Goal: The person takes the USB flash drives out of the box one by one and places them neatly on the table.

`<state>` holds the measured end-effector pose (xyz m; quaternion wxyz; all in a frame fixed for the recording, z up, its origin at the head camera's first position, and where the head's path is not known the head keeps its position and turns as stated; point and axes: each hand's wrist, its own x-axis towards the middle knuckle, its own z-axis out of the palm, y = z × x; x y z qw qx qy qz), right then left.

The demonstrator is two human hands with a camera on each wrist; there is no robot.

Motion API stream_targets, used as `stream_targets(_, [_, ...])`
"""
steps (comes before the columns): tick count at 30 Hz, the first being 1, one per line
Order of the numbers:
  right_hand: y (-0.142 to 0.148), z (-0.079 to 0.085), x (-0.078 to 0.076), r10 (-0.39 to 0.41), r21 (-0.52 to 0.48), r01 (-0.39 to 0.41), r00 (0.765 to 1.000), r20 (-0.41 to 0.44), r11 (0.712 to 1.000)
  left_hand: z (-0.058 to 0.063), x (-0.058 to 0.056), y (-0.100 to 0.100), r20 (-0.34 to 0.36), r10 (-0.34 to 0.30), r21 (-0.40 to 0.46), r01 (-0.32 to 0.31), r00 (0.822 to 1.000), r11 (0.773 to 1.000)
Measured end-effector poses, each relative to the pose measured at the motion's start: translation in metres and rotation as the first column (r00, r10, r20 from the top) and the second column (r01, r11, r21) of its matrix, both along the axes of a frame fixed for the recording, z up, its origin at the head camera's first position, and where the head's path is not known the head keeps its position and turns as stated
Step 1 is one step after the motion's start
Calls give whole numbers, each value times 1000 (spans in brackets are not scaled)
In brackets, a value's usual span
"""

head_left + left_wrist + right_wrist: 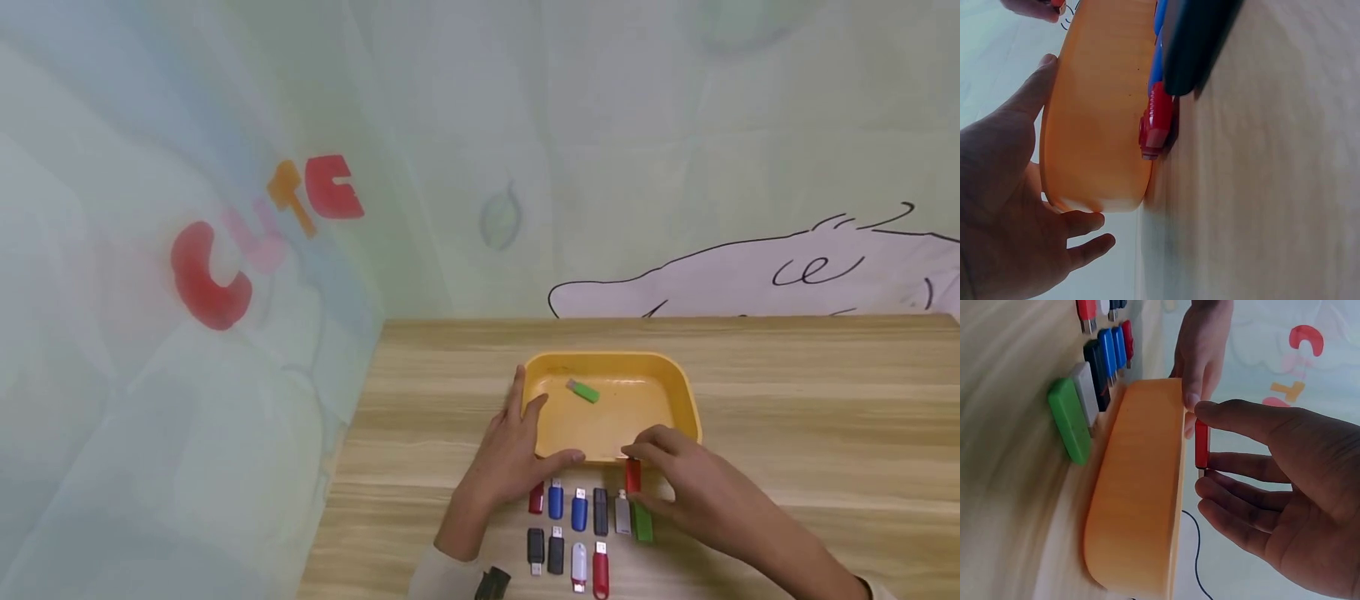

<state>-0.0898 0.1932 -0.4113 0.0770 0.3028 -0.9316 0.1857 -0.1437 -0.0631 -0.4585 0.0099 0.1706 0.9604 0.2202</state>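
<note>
My right hand pinches a red USB stick between thumb and fingers at the near right rim of a yellow tray. In the right wrist view this red stick hangs beside the tray's upper edge, metal plug pointing away from the thumb. My left hand spreads around the tray's near left corner, thumb along the near rim, fingers by the left wall. Inside the tray lies one green USB stick. Another green stick lies on the table just below my right hand.
Two rows of USB sticks lie before the tray. The back row has red, blue, black and silver ones; the front row has black, white and red ones. A printed curtain hangs behind the wooden table.
</note>
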Motion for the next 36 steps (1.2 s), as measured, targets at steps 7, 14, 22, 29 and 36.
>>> stream_targets(7, [0,-4,12,-3,-33,4,999,45,999,-1,-1,0,-2,-11,5,11,1000,1000])
stream_targets(14, [-3,-11,26,-5,-17,7,993,115,1000,-1,-1,0,-9,-12,4,12,1000,1000])
stream_targets(22, [-3,-18,37,10,6,-11,981,195,1000,-1,-1,0,-3,-9,0,9,1000,1000])
stream_targets(29, [-7,-25,42,44,-19,-39,929,367,999,-2,-1,0,-1,-4,3,4,1000,1000])
stream_targets(36, [-9,-36,45,132,-26,-131,936,327,991,0,-2,0,0,-8,3,8,1000,1000])
